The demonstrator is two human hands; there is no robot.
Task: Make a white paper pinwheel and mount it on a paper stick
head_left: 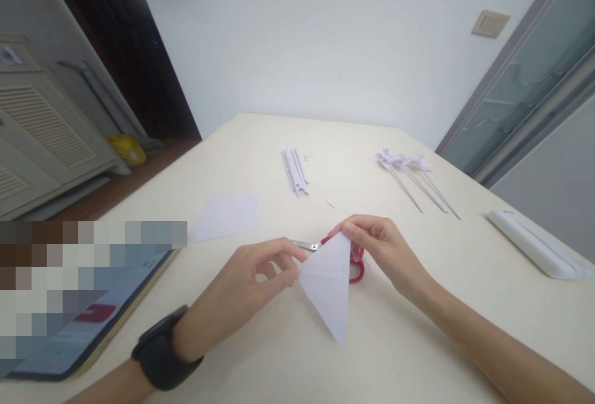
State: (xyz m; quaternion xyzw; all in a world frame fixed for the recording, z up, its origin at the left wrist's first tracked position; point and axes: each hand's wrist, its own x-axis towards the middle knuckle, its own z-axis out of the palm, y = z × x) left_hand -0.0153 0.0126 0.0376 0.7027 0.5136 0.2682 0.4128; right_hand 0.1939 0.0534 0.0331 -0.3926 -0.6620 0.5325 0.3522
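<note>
A white sheet of paper folded into a triangle (326, 283) is held up between my two hands over the table. My left hand (253, 283), with a black watch (165, 348) at the wrist, pinches its left corner between thumb and fingertips. At the upper right corner, my right hand (376, 243) grips the paper with thumb on top and fingers behind. Scissors with red handles (357, 272) lie just behind the triangle. Their metal blades point left, and the paper and my right hand hide part of the handles.
Another white sheet (227, 216) lies flat at left. Several rolled paper tubes (294, 171) sit mid-table, with a small white scrap (331, 204) nearby. Paper pinwheels on sticks (406, 178) rest at far right. A white packet (534, 243) is at the right edge, a tablet (106, 311) at front left.
</note>
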